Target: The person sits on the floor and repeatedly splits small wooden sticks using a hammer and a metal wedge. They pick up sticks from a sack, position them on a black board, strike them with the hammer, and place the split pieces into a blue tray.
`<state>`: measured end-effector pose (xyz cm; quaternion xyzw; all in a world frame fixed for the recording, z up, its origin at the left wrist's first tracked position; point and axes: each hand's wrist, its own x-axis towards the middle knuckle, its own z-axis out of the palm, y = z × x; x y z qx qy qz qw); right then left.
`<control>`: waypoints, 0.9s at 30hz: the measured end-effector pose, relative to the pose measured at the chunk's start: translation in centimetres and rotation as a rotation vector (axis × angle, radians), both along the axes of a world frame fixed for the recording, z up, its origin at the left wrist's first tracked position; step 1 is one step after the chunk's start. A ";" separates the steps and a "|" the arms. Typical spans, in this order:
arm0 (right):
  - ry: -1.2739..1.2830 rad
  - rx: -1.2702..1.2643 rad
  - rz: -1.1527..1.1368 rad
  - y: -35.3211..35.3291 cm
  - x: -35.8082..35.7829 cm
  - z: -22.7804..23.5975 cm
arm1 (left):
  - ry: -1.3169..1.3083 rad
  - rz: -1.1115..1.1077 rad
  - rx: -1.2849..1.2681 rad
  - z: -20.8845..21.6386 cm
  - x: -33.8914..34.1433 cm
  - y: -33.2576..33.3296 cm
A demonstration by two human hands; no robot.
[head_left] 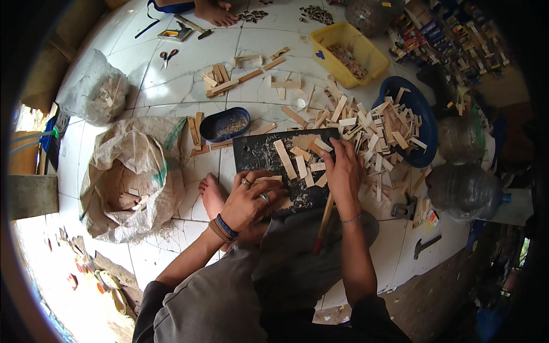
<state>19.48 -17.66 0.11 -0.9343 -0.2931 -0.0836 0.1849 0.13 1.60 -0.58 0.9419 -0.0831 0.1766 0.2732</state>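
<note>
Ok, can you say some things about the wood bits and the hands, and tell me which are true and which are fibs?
1. Both hands rest on a dark board. True: the left hand and right hand are on it.
2. The yellow tub is upside down. False: it stands open with wood bits inside.
3. Scissors lie on the white tile floor. True.
4. The left hand wears no rings. False: rings show on its fingers.
5. The wood strips heap over a blue basin. True.
</note>
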 end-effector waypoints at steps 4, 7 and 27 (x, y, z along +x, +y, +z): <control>0.046 0.000 0.008 0.4 0.5 -0.3 | 0.006 0.009 -0.027 0.2 -0.5 -0.3; 0.106 -0.030 -0.015 0.1 0.6 0.1 | 0.033 0.029 -0.044 0.2 -1.1 -0.1; 0.233 0.223 0.155 2.0 -1.7 -0.3 | -0.047 0.099 -0.145 1.5 -0.9 -0.6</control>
